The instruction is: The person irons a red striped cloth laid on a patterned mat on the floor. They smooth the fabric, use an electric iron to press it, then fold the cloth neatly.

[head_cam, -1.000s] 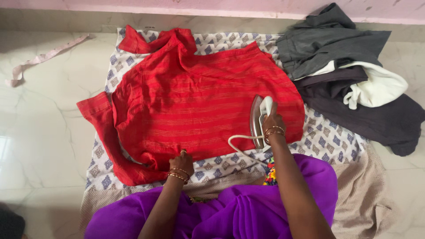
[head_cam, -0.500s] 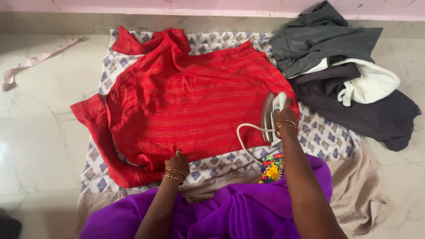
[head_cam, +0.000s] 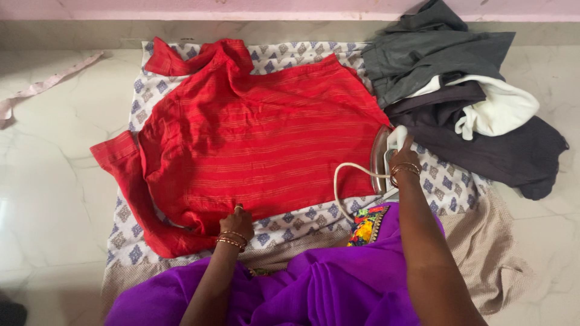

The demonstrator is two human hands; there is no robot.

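Observation:
A red striped garment lies spread flat on a white cloth with blue print. My right hand grips the handle of a white and silver electric iron, which stands at the garment's right edge. Its white cord loops toward me. My left hand presses on the garment's near hem, fingers closed on the fabric. Both wrists wear gold bangles.
A heap of grey, dark and white clothes lies at the far right. A pale fabric strip rests on the marble floor at left. A beige cloth lies under the printed cloth. My purple garment fills the near foreground.
My right hand has slid the iron rightward across the red garment to its right edge. My left hand has stayed on the near hem.

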